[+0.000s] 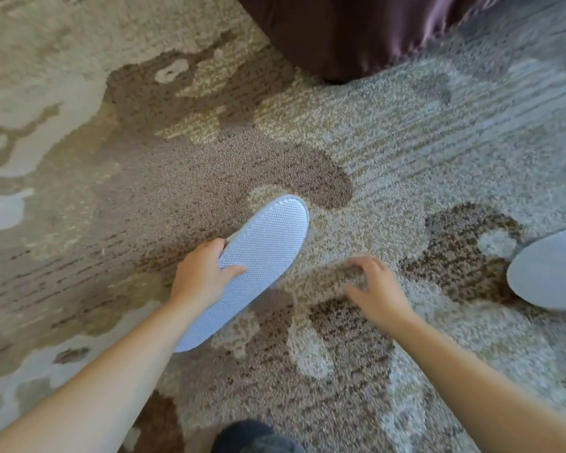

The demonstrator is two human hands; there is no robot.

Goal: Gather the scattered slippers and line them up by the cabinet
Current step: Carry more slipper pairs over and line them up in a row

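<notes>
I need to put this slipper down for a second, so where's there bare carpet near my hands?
Bare carpet lies ahead, between the held slipper in the left hand and the dark bed skirt. More lies far left. It is tighter on the right, where the empty right hand hovers near the second slipper at the frame edge.

The left hand (203, 273) grips a white slipper (255, 266) sole-up over the carpet (373, 142); right of it, the right hand (376, 289) hovers, fingers loosely curled.
</notes>
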